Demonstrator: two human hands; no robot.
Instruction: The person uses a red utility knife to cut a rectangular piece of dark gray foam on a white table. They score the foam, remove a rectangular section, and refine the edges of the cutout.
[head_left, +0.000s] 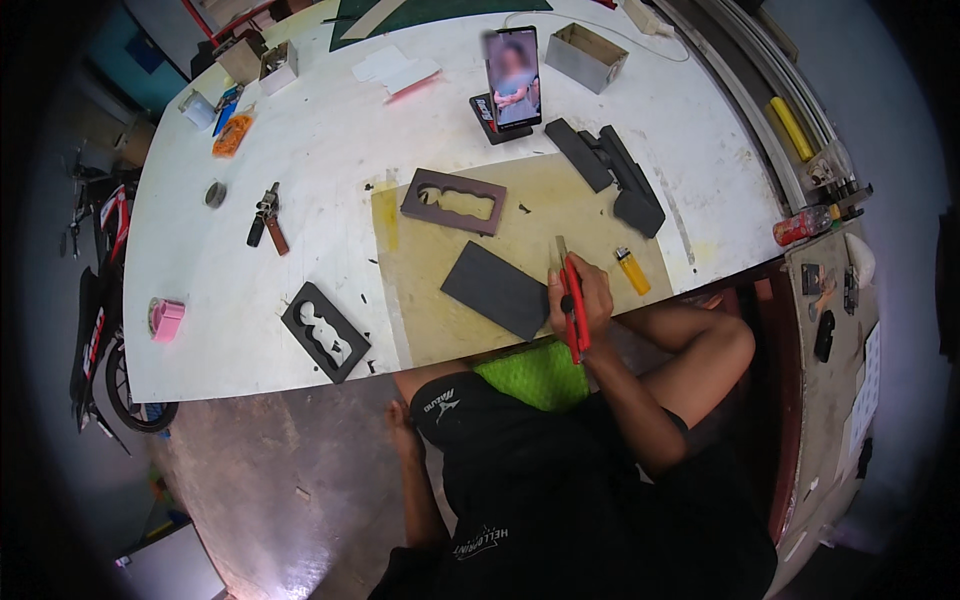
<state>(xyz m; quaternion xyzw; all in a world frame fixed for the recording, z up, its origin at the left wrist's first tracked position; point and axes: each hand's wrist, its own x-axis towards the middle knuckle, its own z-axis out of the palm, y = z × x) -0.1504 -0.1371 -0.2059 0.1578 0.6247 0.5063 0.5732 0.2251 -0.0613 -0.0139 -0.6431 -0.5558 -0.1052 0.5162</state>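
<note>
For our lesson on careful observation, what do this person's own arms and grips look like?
The left arm and right arm are bare below black fabric short sleeves, part of a black T-shirt with pale chest print. The left grip and right grip wear no gloves; no watch shows. Rings are too small to tell.

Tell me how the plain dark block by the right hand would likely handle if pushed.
The plain dark block lies flat on a broad face, so it would probably slide rather than roll or tip. Its matte, foam-like surface suggests it is light for its size. Its straight edges hint it would hold its shape.
</note>
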